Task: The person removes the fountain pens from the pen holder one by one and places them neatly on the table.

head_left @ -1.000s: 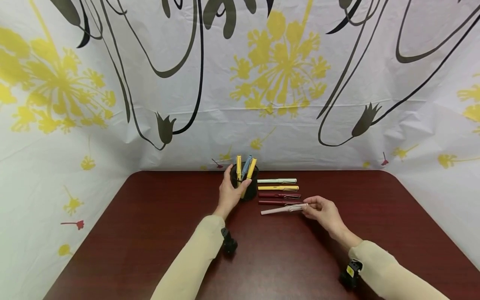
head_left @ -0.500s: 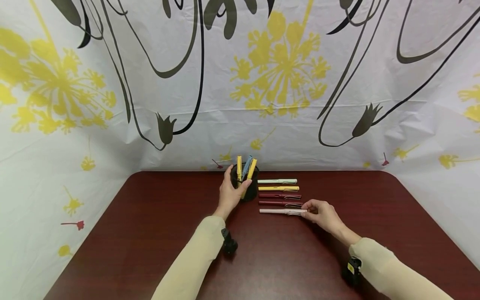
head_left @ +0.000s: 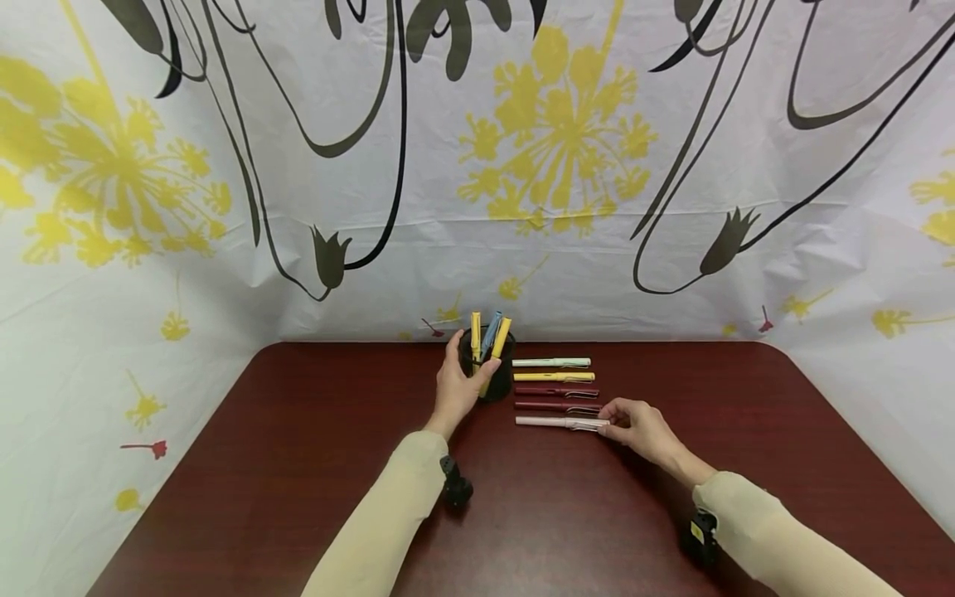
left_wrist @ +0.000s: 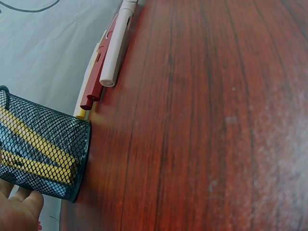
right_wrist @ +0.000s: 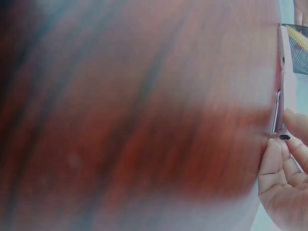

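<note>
My left hand (head_left: 457,388) grips a black mesh pen holder (left_wrist: 43,144) from its left side, thumb across the front. Two yellow pens (head_left: 476,336) and a blue pen (head_left: 490,333) stand in the holder. At the near end of a row of pens, my right hand (head_left: 640,427) pinches the clip end of a pale pink pen (head_left: 552,422). That pen lies parallel to two dark red pens (head_left: 555,392), a yellow pen (head_left: 554,377) and a pale green pen (head_left: 550,362) farther back. In the right wrist view, fingertips and thumb meet at the pen's cap end.
All of this is on a dark reddish wooden table (head_left: 358,497). A white sheet with yellow and grey flower prints (head_left: 418,182) hangs right behind the table's back edge. Small black cameras are strapped to both wrists.
The pale pink pen was slanted, with its clip end over the nearest dark red pen; it came down level with the row. My right hand moved slightly toward me. My left hand stayed put.
</note>
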A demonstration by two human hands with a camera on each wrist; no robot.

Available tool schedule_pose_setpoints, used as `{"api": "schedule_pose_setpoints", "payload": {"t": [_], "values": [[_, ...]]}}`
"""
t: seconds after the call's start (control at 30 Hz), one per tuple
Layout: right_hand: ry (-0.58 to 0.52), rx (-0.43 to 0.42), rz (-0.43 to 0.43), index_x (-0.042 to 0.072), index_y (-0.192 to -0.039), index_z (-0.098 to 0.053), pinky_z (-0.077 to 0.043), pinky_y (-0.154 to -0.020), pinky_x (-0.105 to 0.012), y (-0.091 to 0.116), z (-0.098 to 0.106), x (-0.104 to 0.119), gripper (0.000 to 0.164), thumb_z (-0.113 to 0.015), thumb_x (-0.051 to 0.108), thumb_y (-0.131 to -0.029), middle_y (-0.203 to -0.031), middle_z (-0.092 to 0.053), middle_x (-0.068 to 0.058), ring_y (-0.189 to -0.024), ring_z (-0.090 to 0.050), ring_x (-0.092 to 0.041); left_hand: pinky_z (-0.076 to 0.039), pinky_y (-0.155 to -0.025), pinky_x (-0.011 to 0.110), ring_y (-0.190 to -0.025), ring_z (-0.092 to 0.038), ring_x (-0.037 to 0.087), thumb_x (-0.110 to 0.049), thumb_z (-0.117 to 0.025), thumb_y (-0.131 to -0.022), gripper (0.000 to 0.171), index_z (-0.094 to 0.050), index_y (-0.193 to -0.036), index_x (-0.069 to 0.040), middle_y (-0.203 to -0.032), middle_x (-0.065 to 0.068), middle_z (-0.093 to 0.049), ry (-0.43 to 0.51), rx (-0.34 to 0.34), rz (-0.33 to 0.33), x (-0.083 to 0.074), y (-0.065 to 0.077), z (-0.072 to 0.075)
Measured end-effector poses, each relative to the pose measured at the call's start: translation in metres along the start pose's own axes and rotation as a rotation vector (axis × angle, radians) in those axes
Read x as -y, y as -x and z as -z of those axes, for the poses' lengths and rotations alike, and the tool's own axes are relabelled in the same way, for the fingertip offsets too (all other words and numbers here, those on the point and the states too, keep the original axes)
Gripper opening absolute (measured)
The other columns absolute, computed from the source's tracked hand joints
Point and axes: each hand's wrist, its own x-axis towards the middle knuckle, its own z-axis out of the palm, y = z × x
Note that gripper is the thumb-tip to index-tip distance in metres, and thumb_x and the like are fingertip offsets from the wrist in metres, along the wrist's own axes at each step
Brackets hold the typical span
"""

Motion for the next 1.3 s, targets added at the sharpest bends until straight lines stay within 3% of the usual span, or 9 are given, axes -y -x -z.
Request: {"api": "schedule_pose_setpoints", "payload": {"t": [0.77,1.3], "values": [[0.097,-0.025,0.064,0.009,-0.083,-0.065,-0.045,-0.062,-0.026,-0.0038,-0.0031,-0.0043,0.011,-0.075,0.009,-0.078,-0.079,-0.062,0.0,-0.069,-0.056,-0.01,-0.04,-0.098,0.051,-0.124,-0.047,0.033,-0.043,-0.071,-0.082,0.082,-0.028,-0.147,-0.018,-0.139,0.013,-0.046,-0.004,-0.014,-0.015,-0.0007,0.0,-0.0008],[0.1,-0.027,0.045,0.008,-0.084,-0.065,-0.044,-0.062,-0.025,-0.0045,-0.0041,-0.0047,0.01,-0.074,0.008,-0.079,-0.079,-0.061,0.0,-0.069,-0.054,-0.008,-0.04,-0.098,0.052,-0.126,-0.045,0.034,-0.042,-0.07,-0.083,0.081,-0.028,-0.148,-0.019,-0.142,0.014,-0.044,0.005,-0.007,-0.005,-0.0016,0.0006,-0.0008]]}}
